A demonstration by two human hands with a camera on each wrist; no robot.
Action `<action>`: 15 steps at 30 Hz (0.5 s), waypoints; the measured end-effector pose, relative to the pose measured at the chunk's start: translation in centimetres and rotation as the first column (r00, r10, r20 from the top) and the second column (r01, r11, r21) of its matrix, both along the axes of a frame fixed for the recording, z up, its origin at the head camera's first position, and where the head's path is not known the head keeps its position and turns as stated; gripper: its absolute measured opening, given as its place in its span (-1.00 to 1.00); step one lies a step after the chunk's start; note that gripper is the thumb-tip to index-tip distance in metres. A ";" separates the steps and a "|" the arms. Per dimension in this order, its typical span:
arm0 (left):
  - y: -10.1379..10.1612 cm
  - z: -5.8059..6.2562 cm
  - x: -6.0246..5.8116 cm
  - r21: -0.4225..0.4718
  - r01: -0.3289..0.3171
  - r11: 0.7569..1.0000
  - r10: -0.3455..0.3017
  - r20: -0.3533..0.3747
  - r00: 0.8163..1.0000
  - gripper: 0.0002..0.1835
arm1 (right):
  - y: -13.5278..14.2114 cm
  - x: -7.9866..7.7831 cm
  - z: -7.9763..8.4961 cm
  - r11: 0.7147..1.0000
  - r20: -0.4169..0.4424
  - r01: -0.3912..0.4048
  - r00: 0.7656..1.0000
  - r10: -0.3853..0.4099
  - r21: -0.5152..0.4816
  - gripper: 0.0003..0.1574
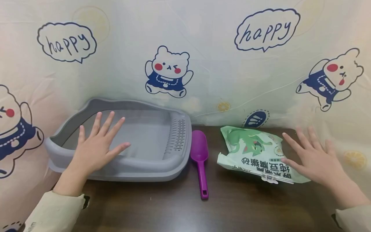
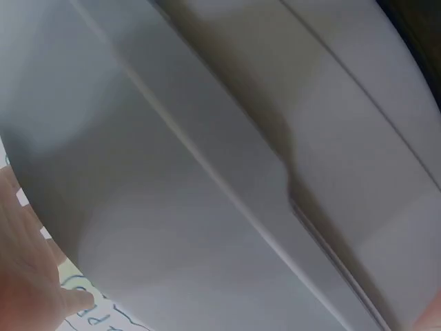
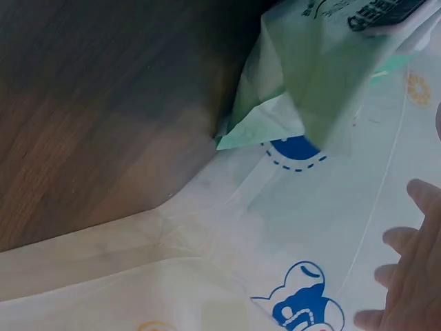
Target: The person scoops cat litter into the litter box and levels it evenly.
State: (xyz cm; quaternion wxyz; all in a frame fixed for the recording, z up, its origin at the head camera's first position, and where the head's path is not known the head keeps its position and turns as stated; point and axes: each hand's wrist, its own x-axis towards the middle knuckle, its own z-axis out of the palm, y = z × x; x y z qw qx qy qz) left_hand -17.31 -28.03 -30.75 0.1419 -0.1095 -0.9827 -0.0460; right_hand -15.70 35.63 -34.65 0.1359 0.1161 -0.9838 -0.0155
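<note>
My left hand [image 1: 94, 149] hovers with its fingers spread over the near rim of a grey litter box [image 1: 139, 129], holding nothing. In the left wrist view the box's grey wall [image 2: 158, 200] fills most of the picture, with part of the hand [image 2: 31, 269] at the lower left. A purple litter scoop [image 1: 200, 151] lies beside the box, handle toward me. My right hand [image 1: 316, 158], fingers also spread, is at the right end of a green and white bag of cat litter [image 1: 258, 151]; whether it touches the bag I cannot tell. The right wrist view shows the bag's corner [image 3: 296, 89] and fingers [image 3: 413, 262].
A dark brown wooden table [image 1: 174, 206] carries everything. Behind it and at both sides hangs a pale cloth [image 1: 214, 64] printed with bears and the word "happy". The box has a slotted panel [image 1: 177, 135] on its right side.
</note>
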 end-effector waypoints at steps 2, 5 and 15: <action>0.4 0.1 0.1 -0.004 0.011 1.000 -0.011 -0.015 1.000 -0.06 | -0.3 0.1 -0.1 1.000 -0.009 -0.022 1.000 0.022 -0.004 0.12; 1.1 0.1 0.4 -0.014 0.031 0.999 -0.032 -0.033 0.999 -0.06 | -0.8 0.4 -0.4 0.998 -0.014 -0.056 0.998 0.056 -0.011 0.11; 4.0 -0.5 0.5 -0.022 0.132 0.991 -0.133 -0.109 0.985 -0.07 | -1.9 1.5 -1.4 0.988 -0.011 -0.147 0.989 0.146 -0.056 -0.02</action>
